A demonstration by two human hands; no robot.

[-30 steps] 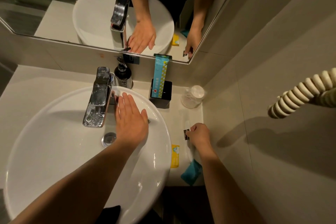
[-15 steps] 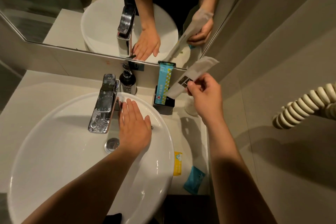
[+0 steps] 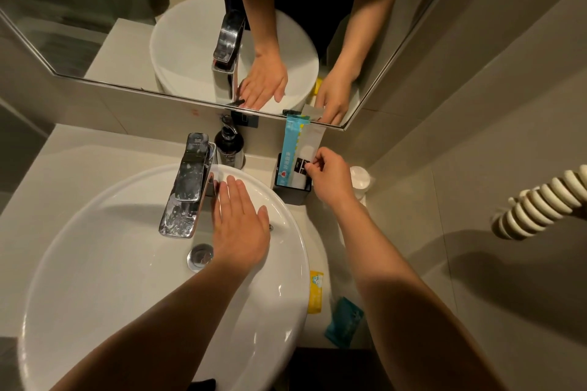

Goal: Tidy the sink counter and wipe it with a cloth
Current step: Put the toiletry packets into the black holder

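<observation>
My right hand [image 3: 330, 176] pinches a long white sachet [image 3: 307, 149] that stands in the black holder [image 3: 290, 192] at the back of the counter, beside a blue sachet [image 3: 290, 149]. My left hand [image 3: 239, 225] lies flat, fingers together, on the inner far wall of the round white sink [image 3: 104, 279], just right of the chrome tap [image 3: 187, 187]. On the narrow counter strip right of the sink lie a yellow sachet [image 3: 315, 295] and a teal packet [image 3: 344, 320].
A dark pump bottle [image 3: 229, 146] stands behind the tap. A white-lidded clear cup [image 3: 360, 181] sits by the right wall, partly hidden by my wrist. A coiled cream cord [image 3: 540, 203] hangs on the right wall. The mirror [image 3: 127, 9] runs along the back. The drain [image 3: 200, 255] is open.
My right hand picked the white sachet up from the counter, lifted it, then lowered it into the black holder beside the blue one. My left hand stayed on the sink.
</observation>
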